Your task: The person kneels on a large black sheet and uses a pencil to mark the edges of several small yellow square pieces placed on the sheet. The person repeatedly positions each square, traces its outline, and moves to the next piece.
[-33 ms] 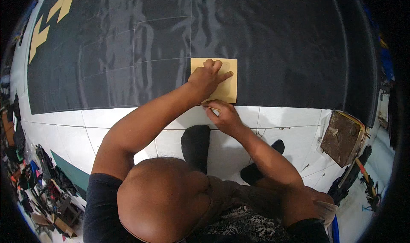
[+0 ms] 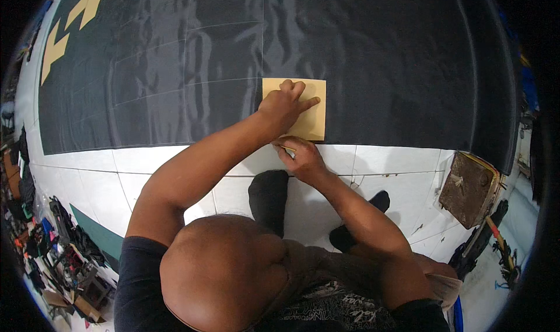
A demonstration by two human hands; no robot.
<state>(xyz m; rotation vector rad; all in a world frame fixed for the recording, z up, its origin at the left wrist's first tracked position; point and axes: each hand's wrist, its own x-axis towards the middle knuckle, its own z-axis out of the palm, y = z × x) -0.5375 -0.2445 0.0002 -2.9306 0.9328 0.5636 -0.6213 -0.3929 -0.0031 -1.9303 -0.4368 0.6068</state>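
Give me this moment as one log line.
left hand: resting on tan card | card: flat on dark sheet | right hand: pinching thin yellow stick near card's lower edge | more tan pieces: upper left

From my end of the feed, the lettering I can spot is on the person's dark T-shirt (image 2: 138,282), down at the bottom of the head view. It's a white print (image 2: 332,311) on the front: a few rows of thin block capitals, plus 2 bits of bolder, script-like lettering. Most of it's too small and folded for me to read properly, tbh.
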